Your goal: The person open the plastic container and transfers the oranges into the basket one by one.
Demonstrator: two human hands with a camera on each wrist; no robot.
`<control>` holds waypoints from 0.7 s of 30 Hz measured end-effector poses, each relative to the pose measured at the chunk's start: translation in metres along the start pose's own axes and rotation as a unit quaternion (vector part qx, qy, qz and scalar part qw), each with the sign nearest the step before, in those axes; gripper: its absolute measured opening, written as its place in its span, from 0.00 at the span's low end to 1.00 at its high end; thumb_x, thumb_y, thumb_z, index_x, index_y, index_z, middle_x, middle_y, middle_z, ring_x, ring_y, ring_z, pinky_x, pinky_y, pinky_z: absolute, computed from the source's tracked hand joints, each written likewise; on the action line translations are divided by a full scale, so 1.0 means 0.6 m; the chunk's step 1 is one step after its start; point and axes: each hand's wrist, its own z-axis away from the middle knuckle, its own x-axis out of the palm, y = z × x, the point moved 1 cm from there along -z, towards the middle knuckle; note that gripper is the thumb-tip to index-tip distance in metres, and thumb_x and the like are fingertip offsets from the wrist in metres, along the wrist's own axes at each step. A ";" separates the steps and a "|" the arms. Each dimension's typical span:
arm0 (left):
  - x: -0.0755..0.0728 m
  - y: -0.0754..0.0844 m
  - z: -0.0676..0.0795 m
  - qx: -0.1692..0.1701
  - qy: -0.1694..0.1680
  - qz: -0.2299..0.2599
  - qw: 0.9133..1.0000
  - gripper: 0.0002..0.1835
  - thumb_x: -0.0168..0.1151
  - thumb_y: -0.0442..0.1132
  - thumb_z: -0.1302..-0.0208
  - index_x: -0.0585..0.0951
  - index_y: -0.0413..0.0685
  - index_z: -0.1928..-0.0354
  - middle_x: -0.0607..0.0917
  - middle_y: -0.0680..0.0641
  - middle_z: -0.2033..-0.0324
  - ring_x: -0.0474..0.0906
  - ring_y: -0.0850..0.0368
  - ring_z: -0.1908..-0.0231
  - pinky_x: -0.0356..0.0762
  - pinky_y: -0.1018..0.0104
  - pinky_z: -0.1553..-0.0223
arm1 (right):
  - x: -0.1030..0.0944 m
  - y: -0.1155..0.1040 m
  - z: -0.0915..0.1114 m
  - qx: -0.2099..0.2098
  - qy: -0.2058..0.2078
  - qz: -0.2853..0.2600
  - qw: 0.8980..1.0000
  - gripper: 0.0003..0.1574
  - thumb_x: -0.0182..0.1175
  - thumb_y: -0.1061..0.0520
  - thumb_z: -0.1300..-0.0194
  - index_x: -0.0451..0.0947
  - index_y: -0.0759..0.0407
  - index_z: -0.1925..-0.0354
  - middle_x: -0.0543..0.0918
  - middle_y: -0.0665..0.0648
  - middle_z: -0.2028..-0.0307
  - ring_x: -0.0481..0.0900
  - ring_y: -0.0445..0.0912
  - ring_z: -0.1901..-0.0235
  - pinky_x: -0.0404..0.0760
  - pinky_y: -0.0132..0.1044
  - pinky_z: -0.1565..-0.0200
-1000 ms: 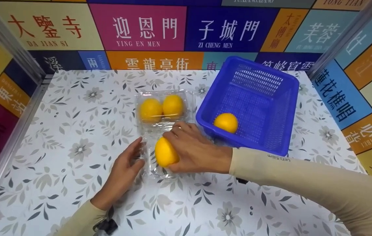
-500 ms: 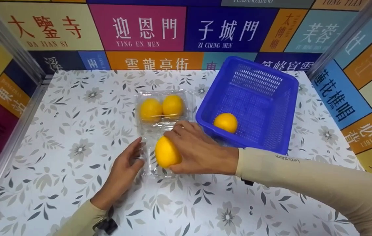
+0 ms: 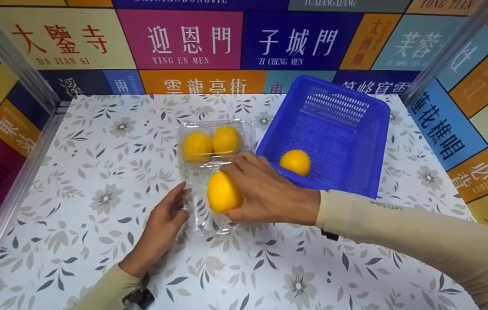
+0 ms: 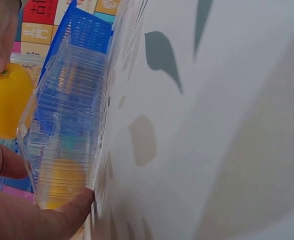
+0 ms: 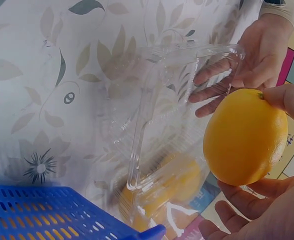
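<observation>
My right hand [image 3: 270,193] grips an orange [image 3: 223,192] between thumb and fingers, held above the near half of a clear plastic clamshell box [image 3: 211,224]. In the right wrist view the orange [image 5: 244,137] shows its small green stem end. Two more oranges, a left one [image 3: 196,146] and a right one [image 3: 226,139], lie in the far half under clear plastic. My left hand [image 3: 162,228] rests at the box's left side with fingers extended; seen from the right wrist, its fingers [image 5: 217,72] show through the plastic wall.
A blue perforated basket [image 3: 325,133] stands to the right of the box, with one orange [image 3: 295,162] in its near left corner. Printed panels [image 3: 183,38] wall off the back and sides of the flower-patterned table [image 3: 110,241].
My right hand has lifted the orange slightly, drawing it a little right and away from me over the box. The left hand has stayed in place.
</observation>
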 end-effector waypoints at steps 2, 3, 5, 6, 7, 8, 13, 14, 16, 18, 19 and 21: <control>0.000 0.000 0.001 0.002 0.000 -0.003 1.000 0.39 0.57 0.24 0.26 0.64 0.41 0.15 0.77 0.38 0.25 0.77 0.42 0.30 0.73 0.50 0.27 | -0.005 0.002 0.001 0.002 0.005 -0.010 1.000 0.47 0.74 0.37 0.39 0.75 0.58 0.30 0.80 0.57 0.38 0.71 0.54 0.35 0.74 0.51 0.34; 0.000 0.001 0.002 0.004 -0.001 -0.003 1.000 0.39 0.57 0.24 0.26 0.64 0.41 0.15 0.77 0.37 0.25 0.77 0.42 0.30 0.73 0.53 0.28 | -0.008 0.002 0.001 0.004 0.008 -0.013 1.000 0.48 0.75 0.38 0.39 0.74 0.58 0.29 0.81 0.57 0.38 0.71 0.54 0.35 0.74 0.52 0.34; -0.001 0.002 0.003 0.007 -0.002 -0.003 1.000 0.39 0.57 0.24 0.26 0.64 0.41 0.15 0.77 0.37 0.25 0.77 0.41 0.30 0.74 0.58 0.30 | -0.014 0.004 0.001 0.009 0.016 -0.016 1.000 0.51 0.76 0.38 0.40 0.73 0.58 0.26 0.81 0.58 0.37 0.71 0.55 0.35 0.74 0.52 0.35; -0.001 0.003 0.004 0.008 -0.003 -0.003 1.000 0.38 0.56 0.24 0.26 0.65 0.41 0.15 0.77 0.37 0.25 0.77 0.41 0.30 0.74 0.60 0.31 | -0.016 0.005 0.001 0.012 0.020 -0.017 1.000 0.52 0.76 0.38 0.40 0.73 0.58 0.26 0.81 0.58 0.37 0.71 0.55 0.35 0.74 0.52 0.35; -0.001 0.003 0.005 0.010 -0.003 -0.003 1.000 0.38 0.56 0.24 0.26 0.65 0.41 0.15 0.77 0.36 0.25 0.77 0.42 0.30 0.74 0.62 0.31 | -0.019 0.006 0.001 0.014 0.023 -0.018 0.999 0.53 0.76 0.38 0.40 0.73 0.59 0.25 0.81 0.58 0.36 0.71 0.55 0.34 0.74 0.53 0.35; -0.001 0.003 0.006 0.011 -0.003 -0.002 1.000 0.38 0.56 0.24 0.26 0.65 0.41 0.15 0.77 0.36 0.25 0.77 0.42 0.30 0.74 0.63 0.31 | -0.021 0.007 0.002 0.017 0.026 -0.019 0.999 0.53 0.76 0.38 0.40 0.73 0.58 0.25 0.81 0.58 0.36 0.71 0.55 0.35 0.74 0.53 0.35; -0.001 0.004 0.006 0.013 -0.001 -0.005 1.000 0.38 0.56 0.23 0.26 0.65 0.40 0.15 0.77 0.36 0.25 0.77 0.42 0.30 0.74 0.59 0.30 | -0.033 0.014 0.003 0.026 0.040 -0.019 0.999 0.49 0.77 0.38 0.40 0.75 0.59 0.28 0.82 0.59 0.39 0.72 0.56 0.36 0.74 0.53 0.36; 0.000 0.003 0.006 0.012 -0.001 -0.006 1.000 0.38 0.56 0.23 0.26 0.65 0.40 0.15 0.77 0.37 0.25 0.77 0.42 0.30 0.74 0.58 0.30 | -0.035 0.017 0.004 0.028 0.044 -0.019 0.998 0.49 0.77 0.39 0.40 0.75 0.60 0.29 0.82 0.60 0.40 0.72 0.56 0.37 0.74 0.53 0.36; 0.000 0.003 0.006 0.011 -0.001 -0.007 1.000 0.38 0.56 0.23 0.26 0.65 0.40 0.15 0.77 0.37 0.25 0.77 0.42 0.30 0.74 0.58 0.30 | -0.041 0.022 0.006 0.030 0.050 -0.018 0.998 0.49 0.77 0.39 0.40 0.75 0.61 0.29 0.81 0.60 0.42 0.72 0.56 0.38 0.74 0.53 0.37; 0.000 0.002 0.006 0.011 0.000 -0.009 1.000 0.38 0.57 0.23 0.26 0.65 0.41 0.15 0.77 0.37 0.25 0.77 0.42 0.30 0.74 0.59 0.30 | -0.046 0.028 0.007 0.034 0.057 -0.020 0.998 0.51 0.77 0.39 0.40 0.75 0.62 0.28 0.81 0.61 0.43 0.72 0.57 0.39 0.73 0.53 0.36; 0.000 0.002 0.006 0.011 0.001 -0.009 1.000 0.38 0.57 0.23 0.26 0.65 0.41 0.15 0.77 0.37 0.26 0.77 0.42 0.30 0.74 0.60 0.31 | -0.048 0.032 0.007 0.038 0.059 -0.022 0.997 0.51 0.77 0.39 0.40 0.75 0.63 0.27 0.81 0.61 0.43 0.72 0.57 0.39 0.73 0.53 0.36; 0.001 0.003 0.006 0.013 0.002 -0.008 1.000 0.38 0.57 0.23 0.26 0.65 0.40 0.15 0.78 0.36 0.26 0.77 0.41 0.31 0.74 0.62 0.32 | -0.053 0.039 0.007 0.046 0.062 -0.027 0.997 0.52 0.77 0.38 0.40 0.75 0.62 0.27 0.81 0.61 0.42 0.72 0.57 0.38 0.73 0.54 0.34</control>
